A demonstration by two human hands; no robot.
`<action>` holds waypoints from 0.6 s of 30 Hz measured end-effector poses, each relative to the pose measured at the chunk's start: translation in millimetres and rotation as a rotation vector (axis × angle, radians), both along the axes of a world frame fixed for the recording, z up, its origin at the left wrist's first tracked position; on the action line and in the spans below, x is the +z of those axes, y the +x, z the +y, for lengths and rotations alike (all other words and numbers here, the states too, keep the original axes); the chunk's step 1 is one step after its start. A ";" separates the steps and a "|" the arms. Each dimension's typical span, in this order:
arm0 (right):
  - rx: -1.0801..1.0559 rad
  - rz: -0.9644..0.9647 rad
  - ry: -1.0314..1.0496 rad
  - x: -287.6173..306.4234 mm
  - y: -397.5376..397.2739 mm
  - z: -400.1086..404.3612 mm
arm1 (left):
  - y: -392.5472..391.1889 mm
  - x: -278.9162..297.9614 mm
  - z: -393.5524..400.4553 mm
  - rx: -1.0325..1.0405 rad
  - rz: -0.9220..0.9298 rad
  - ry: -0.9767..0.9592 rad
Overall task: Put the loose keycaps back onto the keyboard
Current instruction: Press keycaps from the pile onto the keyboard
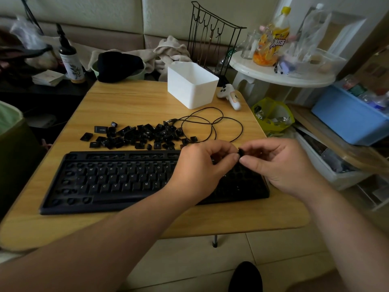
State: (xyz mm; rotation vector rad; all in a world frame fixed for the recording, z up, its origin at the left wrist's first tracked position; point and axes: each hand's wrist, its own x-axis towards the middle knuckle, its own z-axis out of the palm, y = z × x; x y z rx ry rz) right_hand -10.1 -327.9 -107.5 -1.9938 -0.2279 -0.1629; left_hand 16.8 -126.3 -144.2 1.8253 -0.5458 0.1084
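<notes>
Both hands up over the right end of the black full-size keyboard (117, 182), which lies lengthwise left-right on the light wooden counter (134, 102).

Right hand (280, 165): fingers curled, pinching a small black keycap (240, 152) between thumb and fingertips. Left hand (202, 167): fingers curled too, tips right up against the same cap. Can't tell whether it's sharing the grip or just turning the cap; most of the cap is hidden between the two hands.

Key relation: the held cap sits above the keyboard's right section, and the empty sockets there lie straight below and slightly toward the person. Letter block looks populated (QWERTY legends readable); top function row and left-edge column look bare. Right section is mostly covered by the hands, so the exact target socket isn't visible.

Remaining stock: scattered pile of loose black keycaps (139, 135) on the counter just behind the keyboard's back edge, left of the hands. Left hand is the nearer one for the next pick.

Black thin coiled cable (212, 125) loops beside the pile's right end, close to the hands. White rectangular plastic bin (192, 85) further back.

My read: task is partway through, lots of caps still off. Next step needs the cap oriented legend-up, stem down, then pressed straight down.
</notes>
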 end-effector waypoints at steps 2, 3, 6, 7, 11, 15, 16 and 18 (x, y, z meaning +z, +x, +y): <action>0.007 -0.023 -0.128 1.7 0.5 -5.4 | 2.0 2.4 1.7 -0.053 0.047 0.050; 0.003 -0.016 -0.190 1.6 1.9 -10.4 | 6.1 2.6 4.3 -0.067 0.045 0.133; -0.034 0.034 -0.400 -4.4 12.0 -28.8 | 20.9 1.0 18.4 0.020 -0.125 0.490; -0.040 0.044 -0.462 -7.0 16.1 -32.9 | 24.6 -0.1 24.5 0.063 -0.166 0.560; 0.020 0.040 -0.566 -17.2 28.3 -34.7 | 28.9 -8.0 43.7 0.159 -0.158 0.887; 0.065 0.037 -0.604 -24.5 34.1 -31.6 | 29.2 -8.2 59.1 0.090 -0.091 1.053; 0.071 0.035 -0.610 -25.6 34.6 -31.1 | 28.1 -7.2 63.6 0.055 -0.081 1.080; 0.080 0.025 -0.628 -27.9 35.4 -30.5 | 24.7 -7.2 72.5 -0.015 -0.088 1.163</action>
